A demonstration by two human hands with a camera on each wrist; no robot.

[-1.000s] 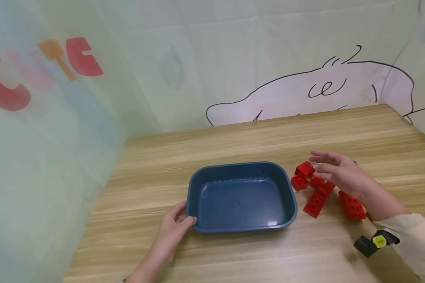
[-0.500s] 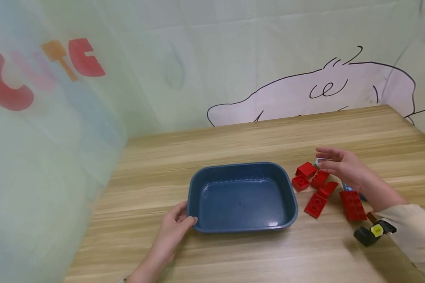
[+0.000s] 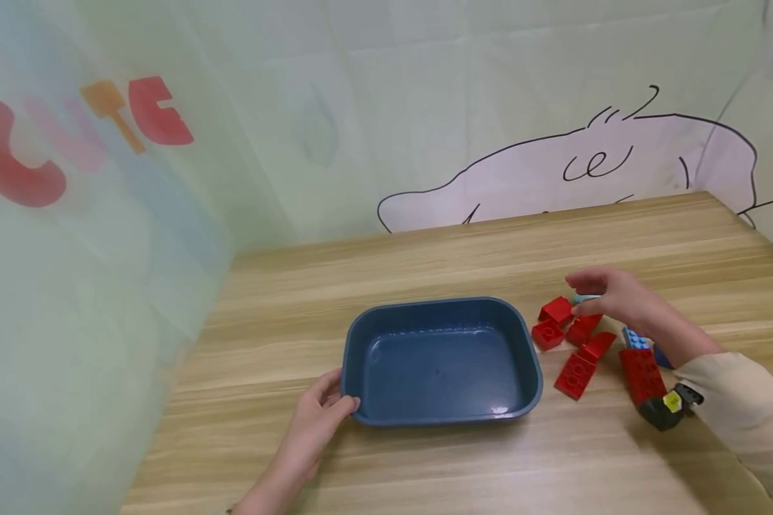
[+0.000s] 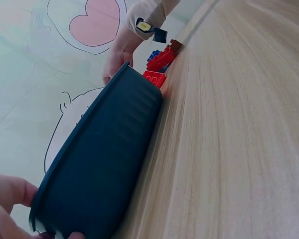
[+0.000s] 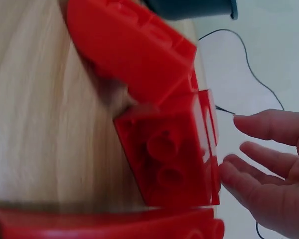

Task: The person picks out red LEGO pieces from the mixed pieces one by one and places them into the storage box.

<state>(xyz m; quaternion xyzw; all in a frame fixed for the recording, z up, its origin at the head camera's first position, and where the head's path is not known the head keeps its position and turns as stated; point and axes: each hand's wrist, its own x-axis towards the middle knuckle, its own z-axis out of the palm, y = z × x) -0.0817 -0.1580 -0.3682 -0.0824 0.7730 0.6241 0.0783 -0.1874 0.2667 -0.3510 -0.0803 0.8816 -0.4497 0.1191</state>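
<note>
My left hand (image 3: 318, 418) grips the left rim of a dark blue plastic tray (image 3: 438, 372), thumb over the edge. In the left wrist view the side of the tray (image 4: 104, 144) faces me. My right hand (image 3: 621, 300) hovers at the pile of red toy building bricks (image 3: 582, 330), thumb and fingers apart. In the right wrist view nothing shows between them, close to a red brick (image 5: 164, 154). A pale teal piece (image 3: 586, 297) lies partly hidden behind its fingers. Under the right forearm sit a larger red brick (image 3: 643, 375) and a light blue brick (image 3: 635, 339).
The wooden table (image 3: 283, 307) ends against a printed cloth backdrop (image 3: 283, 143) behind and at the left. A dark blue piece (image 3: 663, 356) is half covered by the right arm. A brown brick (image 4: 176, 45) shows in the left wrist view.
My right hand has shifted right, then slightly back left, above the bricks. Its forearm has swung, baring the light blue brick. The left hand and the tray stay in place.
</note>
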